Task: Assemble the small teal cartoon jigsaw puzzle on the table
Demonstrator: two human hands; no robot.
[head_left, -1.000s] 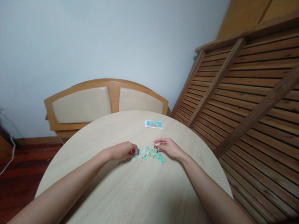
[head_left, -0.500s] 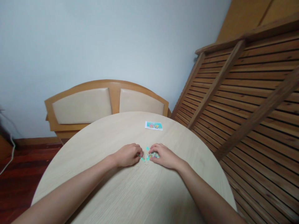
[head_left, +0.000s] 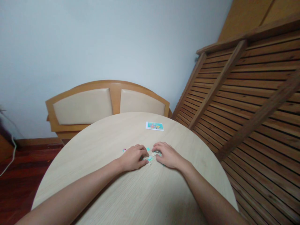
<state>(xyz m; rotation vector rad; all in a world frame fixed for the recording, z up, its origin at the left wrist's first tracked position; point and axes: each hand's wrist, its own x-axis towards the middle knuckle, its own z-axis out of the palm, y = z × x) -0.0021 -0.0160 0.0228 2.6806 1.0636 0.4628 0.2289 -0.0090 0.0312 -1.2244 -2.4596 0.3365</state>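
Small jigsaw pieces [head_left: 150, 158], mostly teal and pale, lie in a loose cluster on the round table between my two hands. My left hand [head_left: 134, 157] rests at the cluster's left side, its fingers curved and its thumb apart from them over the pieces. On the other side, my right hand [head_left: 167, 155] arches around more pieces, thumb and fingers spread. A single teal piece [head_left: 148, 149] sits just beyond the cluster. Some reddish and dark pieces [head_left: 124, 150] lie left of my left hand. Pieces beneath the fingers are partly hidden.
A small teal picture card [head_left: 154, 126] with cartoon figures lies toward the far side of the pale round table [head_left: 112, 193]. Behind the table stands a padded wooden headboard [head_left: 114, 97]. A slatted wooden frame [head_left: 234, 87] leans at the right.
My left hand has shifted right, toward the cluster, and reddish pieces now show at its left. My right hand has moved slightly right, with its thumb and fingers around the pieces.
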